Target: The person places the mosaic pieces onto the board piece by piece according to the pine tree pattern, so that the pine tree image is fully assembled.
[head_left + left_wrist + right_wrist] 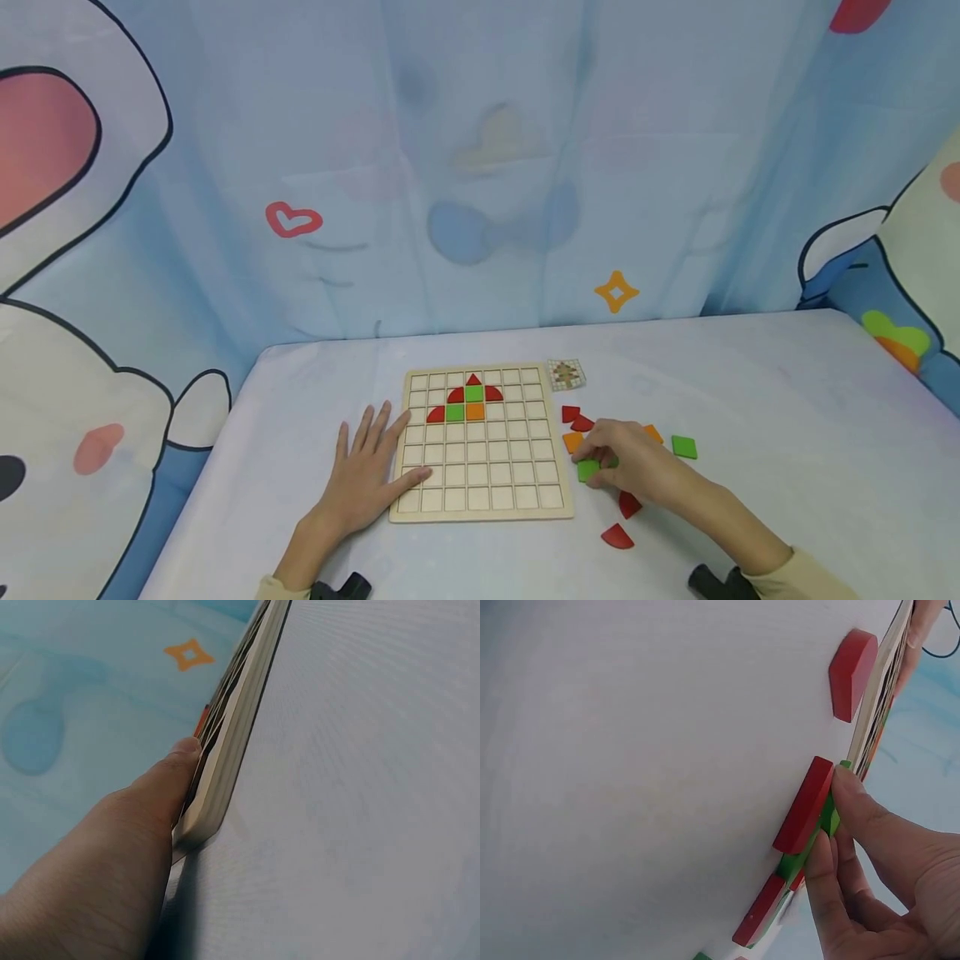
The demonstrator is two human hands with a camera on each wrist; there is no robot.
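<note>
A pale wooden grid board lies on the table, its upper cells holding a red triangle, red quarter-circles, green squares and an orange square. With fingers spread straight, my left hand rests on the board's left edge; in the left wrist view its thumb lies along the rim. To the right of the board, my right hand pinches a green square block between thumb and fingers. In the right wrist view, red blocks sit close beside that pinch.
A small pattern card lies by the board's upper right corner. Around the right hand are loose red, orange and green blocks, among them a green square and a red quarter-circle. A printed curtain hangs behind the table.
</note>
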